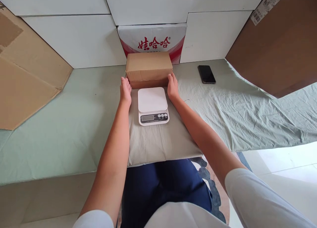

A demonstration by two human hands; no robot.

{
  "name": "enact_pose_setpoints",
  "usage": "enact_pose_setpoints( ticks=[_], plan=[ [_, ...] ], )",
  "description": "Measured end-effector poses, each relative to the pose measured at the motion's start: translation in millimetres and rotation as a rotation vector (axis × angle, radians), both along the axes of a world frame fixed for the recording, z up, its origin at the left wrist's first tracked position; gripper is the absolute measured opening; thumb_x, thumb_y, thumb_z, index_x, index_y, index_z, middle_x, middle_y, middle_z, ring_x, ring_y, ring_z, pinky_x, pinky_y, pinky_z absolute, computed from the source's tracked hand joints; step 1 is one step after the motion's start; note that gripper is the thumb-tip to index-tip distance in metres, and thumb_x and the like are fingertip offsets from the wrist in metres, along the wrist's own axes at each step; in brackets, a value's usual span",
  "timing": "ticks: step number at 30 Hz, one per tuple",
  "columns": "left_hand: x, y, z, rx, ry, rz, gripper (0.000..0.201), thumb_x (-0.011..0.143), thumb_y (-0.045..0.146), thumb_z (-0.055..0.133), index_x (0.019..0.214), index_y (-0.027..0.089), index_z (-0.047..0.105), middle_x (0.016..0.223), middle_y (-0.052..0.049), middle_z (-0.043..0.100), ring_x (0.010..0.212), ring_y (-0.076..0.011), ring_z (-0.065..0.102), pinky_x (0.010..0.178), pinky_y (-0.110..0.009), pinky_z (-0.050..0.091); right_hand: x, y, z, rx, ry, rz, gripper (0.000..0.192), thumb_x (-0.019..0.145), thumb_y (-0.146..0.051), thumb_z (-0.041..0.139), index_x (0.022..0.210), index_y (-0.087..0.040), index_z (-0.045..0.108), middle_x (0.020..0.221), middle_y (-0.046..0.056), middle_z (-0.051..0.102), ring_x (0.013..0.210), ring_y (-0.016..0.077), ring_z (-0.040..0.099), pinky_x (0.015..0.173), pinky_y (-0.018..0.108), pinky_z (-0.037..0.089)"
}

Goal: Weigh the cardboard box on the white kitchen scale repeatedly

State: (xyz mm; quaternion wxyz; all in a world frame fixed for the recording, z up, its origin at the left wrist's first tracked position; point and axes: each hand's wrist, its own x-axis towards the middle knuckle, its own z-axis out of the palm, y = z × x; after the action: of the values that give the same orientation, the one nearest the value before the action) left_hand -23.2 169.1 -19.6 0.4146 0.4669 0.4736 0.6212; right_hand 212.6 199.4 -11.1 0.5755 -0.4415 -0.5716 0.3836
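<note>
A small brown cardboard box [150, 65] sits behind the kitchen scale, at the far side of the cloth. My left hand [125, 89] presses against its left side, and my right hand [172, 85] against its right side, so the box is held between both palms. Just in front of the box, between my forearms, lies a white digital kitchen scale [152, 101] with nothing on its plate. Its dark panel with a small display and round buttons faces me. I cannot tell whether the box is slightly lifted or rests on the cloth.
Behind the box stands a white and red carton [153, 31] with red lettering, against white panels [74, 40]. A black phone [206, 74] lies to the right on the green cloth [74, 122]. Large cardboard sheets [29, 73] flank the surface on both sides.
</note>
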Motion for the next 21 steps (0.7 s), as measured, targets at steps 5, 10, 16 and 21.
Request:
enact_pose_setpoints(
  ticks=[5,10,16,21],
  plan=[
    [-15.0,4.3,-2.4,0.004,-0.032,0.041,0.100,0.085,0.090,0.019,0.153,0.023,0.046,0.171,-0.010,0.033,0.162,-0.0257,0.025,0.133,-0.042,0.022,-1.8,3.3,0.6,-0.070,0.089,-0.078,0.089,0.080,-0.084,0.041,0.141,-0.020,0.052,0.162,0.009,0.048,0.155,0.0280,0.039,0.134,0.048,0.026],
    [-56.7,9.7,-6.4,0.025,-0.101,0.167,0.103,0.086,0.082,-0.012,0.158,0.029,0.039,0.175,0.004,0.022,0.164,-0.0224,0.005,0.134,-0.046,0.010,-0.2,9.3,-4.2,-0.115,0.177,-0.113,0.102,0.076,-0.088,0.043,0.150,-0.018,0.042,0.170,0.009,0.035,0.162,0.0273,0.027,0.136,0.048,0.019],
    [-37.9,5.8,-1.6,-0.018,-0.102,0.124,0.094,0.088,0.086,0.013,0.153,0.028,0.048,0.172,-0.004,0.032,0.162,-0.0236,0.021,0.135,-0.045,0.015,-2.7,5.6,-1.7,-0.126,0.148,-0.098,0.103,0.075,-0.090,0.040,0.151,-0.019,0.043,0.170,0.008,0.037,0.162,0.0267,0.027,0.137,0.047,0.021],
    [-6.8,0.4,8.0,-0.044,-0.041,0.126,0.091,0.094,0.078,0.023,0.157,0.015,0.041,0.173,-0.012,0.027,0.163,-0.0212,0.021,0.133,-0.037,0.018,-1.4,7.1,-3.2,-0.104,0.142,-0.056,0.098,0.077,-0.087,0.041,0.149,-0.021,0.045,0.169,0.007,0.038,0.162,0.0256,0.028,0.137,0.047,0.020]
  ],
)
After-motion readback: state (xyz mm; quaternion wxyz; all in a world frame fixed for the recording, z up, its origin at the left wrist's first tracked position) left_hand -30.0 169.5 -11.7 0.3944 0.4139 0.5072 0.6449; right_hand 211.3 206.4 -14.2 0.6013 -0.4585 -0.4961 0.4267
